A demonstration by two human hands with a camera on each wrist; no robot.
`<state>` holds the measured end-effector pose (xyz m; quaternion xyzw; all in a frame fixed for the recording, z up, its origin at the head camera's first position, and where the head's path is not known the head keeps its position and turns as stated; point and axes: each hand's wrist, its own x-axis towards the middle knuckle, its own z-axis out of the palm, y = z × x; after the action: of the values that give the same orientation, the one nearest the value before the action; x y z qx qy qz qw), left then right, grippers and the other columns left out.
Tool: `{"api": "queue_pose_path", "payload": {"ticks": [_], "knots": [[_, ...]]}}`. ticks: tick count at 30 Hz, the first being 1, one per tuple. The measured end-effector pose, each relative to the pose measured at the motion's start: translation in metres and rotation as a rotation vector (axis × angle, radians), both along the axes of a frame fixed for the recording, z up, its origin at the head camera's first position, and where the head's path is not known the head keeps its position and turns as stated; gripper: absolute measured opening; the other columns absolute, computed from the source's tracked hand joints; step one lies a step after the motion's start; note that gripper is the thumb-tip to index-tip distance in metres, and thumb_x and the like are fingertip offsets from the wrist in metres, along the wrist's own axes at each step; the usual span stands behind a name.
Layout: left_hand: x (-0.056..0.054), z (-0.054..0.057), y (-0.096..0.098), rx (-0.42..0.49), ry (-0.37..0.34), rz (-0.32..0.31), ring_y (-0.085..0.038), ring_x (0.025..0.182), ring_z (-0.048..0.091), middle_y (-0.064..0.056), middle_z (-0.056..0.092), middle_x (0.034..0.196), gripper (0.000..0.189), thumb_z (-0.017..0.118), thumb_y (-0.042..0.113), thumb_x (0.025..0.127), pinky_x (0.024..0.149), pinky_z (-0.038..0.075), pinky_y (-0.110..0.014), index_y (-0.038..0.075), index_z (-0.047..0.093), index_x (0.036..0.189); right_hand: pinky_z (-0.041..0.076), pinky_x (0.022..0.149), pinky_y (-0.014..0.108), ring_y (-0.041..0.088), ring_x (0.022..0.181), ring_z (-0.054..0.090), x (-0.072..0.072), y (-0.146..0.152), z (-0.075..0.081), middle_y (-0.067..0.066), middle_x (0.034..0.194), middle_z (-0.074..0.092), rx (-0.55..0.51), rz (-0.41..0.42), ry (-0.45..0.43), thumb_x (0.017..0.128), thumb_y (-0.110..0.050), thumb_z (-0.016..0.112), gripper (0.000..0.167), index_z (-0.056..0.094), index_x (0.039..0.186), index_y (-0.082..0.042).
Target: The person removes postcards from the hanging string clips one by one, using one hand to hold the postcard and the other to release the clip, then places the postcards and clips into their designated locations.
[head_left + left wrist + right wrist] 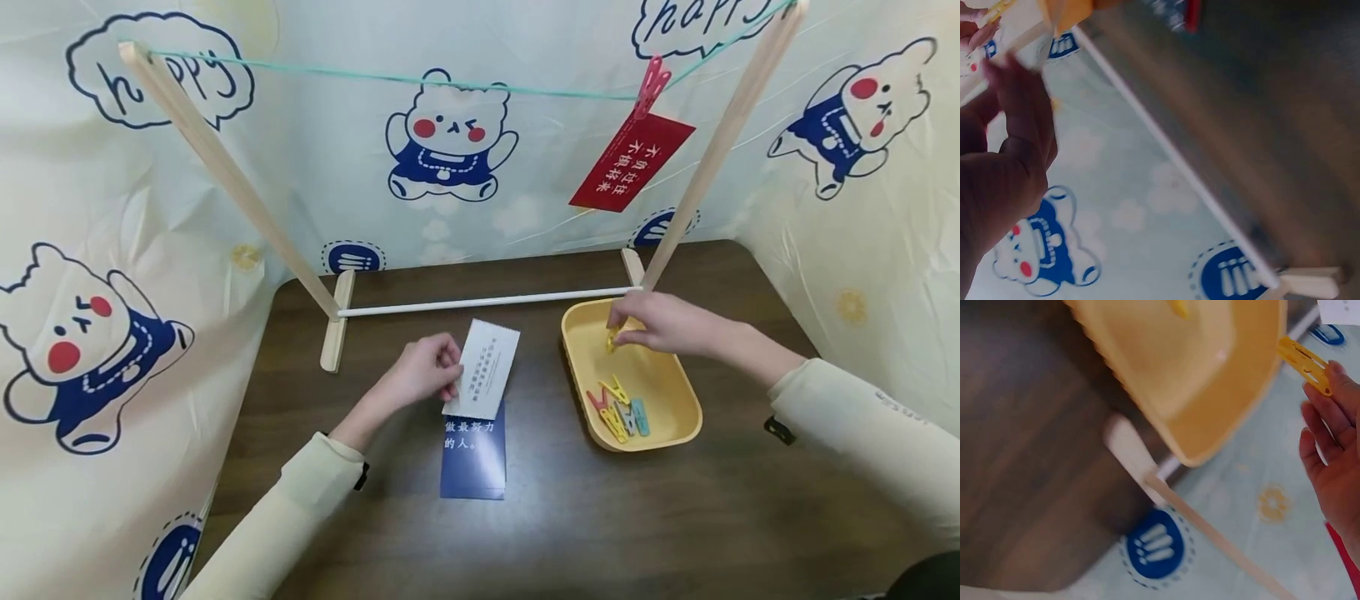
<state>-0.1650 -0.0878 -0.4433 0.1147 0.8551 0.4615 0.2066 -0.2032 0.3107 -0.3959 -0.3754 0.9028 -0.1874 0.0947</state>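
My left hand (427, 369) pinches the left edge of a white card (487, 367) printed with rows of small characters. Below it on the table lie dark blue cards (472, 467) with white lettering, partly covered by the white one in the head view. Over the far part of a yellow tray (678, 417), my right hand (656, 323) pinches a yellow clothespin (1307, 365) between thumb and fingers. Several more clothespins (617, 408), yellow, red, blue and grey, lie in a heap in the tray's near half.
A wooden frame with two slanted posts (232, 183) and a white bottom rod (480, 303) stands at the back. A teal string (390, 78) runs between the posts. From it hangs a red card (630, 162) on a pink clothespin (651, 86). Patterned cloth surrounds the table.
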Motion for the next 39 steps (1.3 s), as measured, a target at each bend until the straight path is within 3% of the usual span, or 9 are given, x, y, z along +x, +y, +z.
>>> {"api": "queue_pose_path", "payload": {"ticks": [5,13,22,29,34,39], "knots": [[0.006,-0.020,-0.007,-0.080,-0.227,-0.074,-0.016,0.056,0.071,-0.014,0.070,0.073,0.009,0.063,-0.002,0.097,0.065,0.064,-0.042,-0.001,0.055,0.094,0.055,0.066,0.028,0.010,0.075,0.058,0.007,0.004,-0.021,-0.006,0.088,0.066,0.067,-0.021,-0.147,0.091,-0.014,0.082,0.015,0.070,0.099,-0.011],[0.010,-0.033,-0.016,-0.168,-0.336,-0.113,-0.013,0.053,0.069,-0.015,0.070,0.067,0.014,0.065,-0.002,0.096,0.054,0.058,-0.025,-0.001,0.058,0.085,0.051,0.066,0.028,0.007,0.073,0.056,0.007,0.010,-0.039,-0.008,0.082,0.065,0.174,-0.025,-0.187,0.090,-0.021,0.082,0.017,0.068,0.094,-0.011],[0.008,-0.045,-0.017,-0.217,-0.357,-0.137,-0.011,0.051,0.066,-0.012,0.068,0.066,0.018,0.069,0.000,0.096,0.051,0.055,-0.022,0.001,0.058,0.082,0.043,0.060,0.027,0.008,0.065,0.050,0.004,0.013,-0.045,-0.008,0.073,0.058,0.297,-0.060,-0.244,0.092,-0.032,0.081,0.022,0.069,0.084,-0.015],[0.008,-0.049,-0.017,-0.185,-0.358,-0.219,-0.012,0.053,0.066,-0.011,0.069,0.068,0.017,0.071,0.002,0.096,0.053,0.056,-0.023,0.002,0.059,0.084,0.042,0.058,0.027,0.009,0.063,0.050,0.002,0.015,-0.048,-0.006,0.070,0.057,0.358,-0.088,-0.284,0.092,-0.036,0.080,0.027,0.070,0.081,-0.013],[0.013,-0.050,-0.014,-0.276,-0.363,-0.222,-0.013,0.051,0.064,-0.010,0.069,0.067,0.018,0.075,0.006,0.094,0.051,0.054,-0.021,0.003,0.062,0.082,0.042,0.056,0.027,0.009,0.062,0.050,0.001,0.017,-0.052,-0.006,0.070,0.056,0.341,-0.079,-0.264,0.095,-0.036,0.077,0.026,0.070,0.083,-0.013],[0.019,-0.051,-0.010,-0.396,-0.292,-0.198,-0.016,0.049,0.065,-0.009,0.068,0.064,0.023,0.078,0.010,0.093,0.049,0.052,-0.022,0.004,0.063,0.078,0.043,0.055,0.028,0.011,0.062,0.052,-0.001,0.018,-0.052,-0.005,0.073,0.060,0.346,-0.089,-0.243,0.099,-0.037,0.072,0.024,0.071,0.092,-0.014]]}}
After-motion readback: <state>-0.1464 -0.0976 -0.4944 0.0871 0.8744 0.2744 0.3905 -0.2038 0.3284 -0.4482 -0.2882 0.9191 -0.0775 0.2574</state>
